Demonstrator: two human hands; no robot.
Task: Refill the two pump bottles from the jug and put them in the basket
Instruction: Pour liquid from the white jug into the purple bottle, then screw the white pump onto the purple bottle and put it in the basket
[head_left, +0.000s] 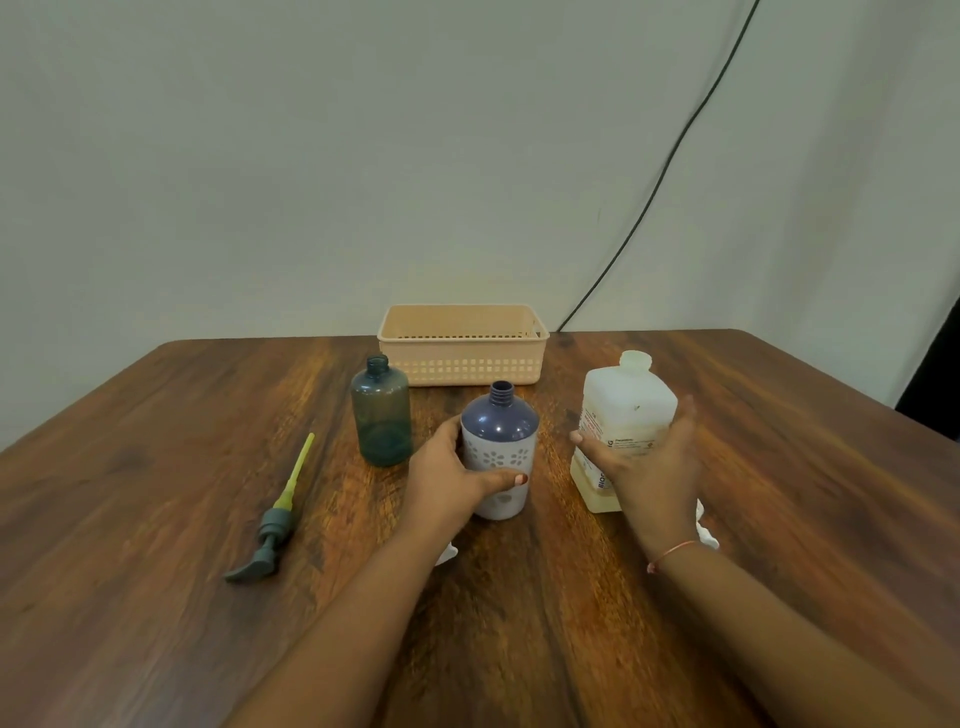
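Left hand (447, 478) round glossy navy bottle (500, 447), right hand (649, 462) on squarish translucent jug (621, 415)

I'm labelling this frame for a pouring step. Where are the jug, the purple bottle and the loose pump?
jug (623, 400): head view, upper white body.
purple bottle (500, 418): head view, dark shoulder below the open neck.
loose pump (274, 522): head view, grey collar.

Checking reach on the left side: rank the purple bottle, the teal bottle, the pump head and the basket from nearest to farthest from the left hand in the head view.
From the left hand:
1. Purple bottle, in its grip.
2. Teal bottle, just to the left.
3. Pump head, lying farther left.
4. Basket, at the table's far edge.
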